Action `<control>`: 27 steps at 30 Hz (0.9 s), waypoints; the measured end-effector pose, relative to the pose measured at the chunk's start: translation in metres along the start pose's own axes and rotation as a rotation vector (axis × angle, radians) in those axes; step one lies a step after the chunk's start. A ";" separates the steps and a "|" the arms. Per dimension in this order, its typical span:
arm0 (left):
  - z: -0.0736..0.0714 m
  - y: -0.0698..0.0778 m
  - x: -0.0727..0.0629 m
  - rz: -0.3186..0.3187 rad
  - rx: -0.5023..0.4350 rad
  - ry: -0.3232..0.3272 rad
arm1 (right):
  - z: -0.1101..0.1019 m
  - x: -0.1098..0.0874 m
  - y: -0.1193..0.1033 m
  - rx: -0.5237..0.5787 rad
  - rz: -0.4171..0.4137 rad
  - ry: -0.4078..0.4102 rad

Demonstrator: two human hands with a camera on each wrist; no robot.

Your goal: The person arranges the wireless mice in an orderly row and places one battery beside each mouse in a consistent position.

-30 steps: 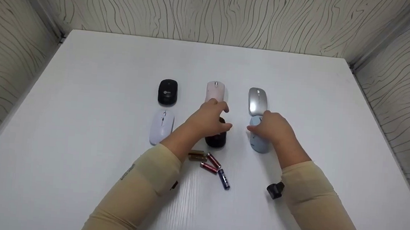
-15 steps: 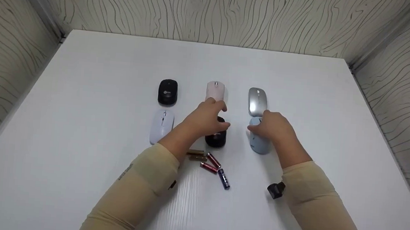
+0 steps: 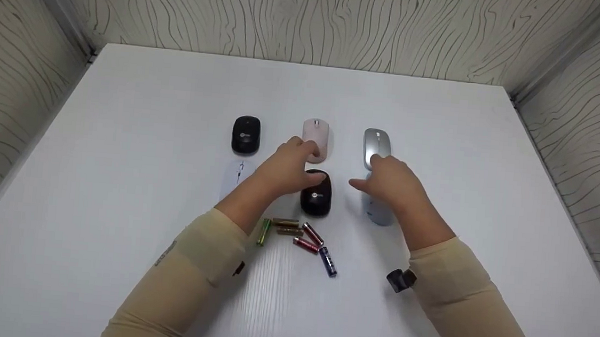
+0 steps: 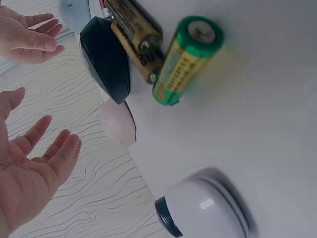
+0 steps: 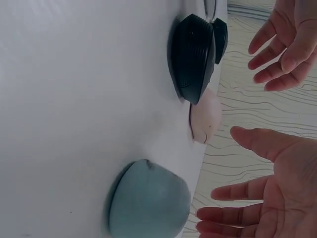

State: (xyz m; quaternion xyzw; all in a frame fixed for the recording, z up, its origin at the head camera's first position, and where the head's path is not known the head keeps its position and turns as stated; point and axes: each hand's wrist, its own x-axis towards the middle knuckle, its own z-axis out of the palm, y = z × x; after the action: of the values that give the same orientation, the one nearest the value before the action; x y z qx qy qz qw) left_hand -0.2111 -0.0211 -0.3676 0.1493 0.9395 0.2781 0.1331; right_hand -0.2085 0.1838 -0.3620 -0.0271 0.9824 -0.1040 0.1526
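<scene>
My left hand [image 3: 286, 168] hovers between the front black mouse [image 3: 316, 199] and the pink mouse [image 3: 314, 133], holding nothing. Its fingers are spread and loosely bent in the left wrist view. Over the light blue mouse [image 3: 379, 211] is my right hand [image 3: 397, 187], thumb out to the left and nothing in its grasp; the right wrist view has these fingers [image 5: 237, 191] apart from the blue mouse [image 5: 148, 203]. A silver mouse [image 3: 377, 145] lies just beyond it. The white mouse [image 3: 232, 176] is partly covered by my left forearm.
Several batteries lie near the front black mouse: a green one [image 3: 264, 232], gold ones [image 3: 286, 222], red ones [image 3: 305, 245] and a blue one [image 3: 328, 262]. Another black mouse [image 3: 246, 135] is at the back left. Wood-patterned panels [image 3: 301, 18] border the white table [image 3: 177, 89].
My left hand has shifted left, uncovering more of the black and pink mice and the green battery. My right hand has moved slightly left and away, its thumb spreading outward. The mice keep their places.
</scene>
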 end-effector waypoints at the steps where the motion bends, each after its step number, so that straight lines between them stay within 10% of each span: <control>1: -0.002 -0.001 -0.002 0.004 -0.002 0.005 | -0.001 -0.001 -0.003 -0.009 -0.018 0.005; 27: -0.027 -0.036 -0.046 0.002 -0.075 0.106 | -0.003 -0.035 -0.052 -0.025 -0.252 0.027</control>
State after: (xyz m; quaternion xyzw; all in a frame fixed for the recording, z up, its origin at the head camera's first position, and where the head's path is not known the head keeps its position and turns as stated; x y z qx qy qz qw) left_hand -0.1858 -0.0796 -0.3582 0.1299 0.9340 0.3210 0.0882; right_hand -0.1755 0.1362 -0.3378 -0.1506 0.9744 -0.1105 0.1248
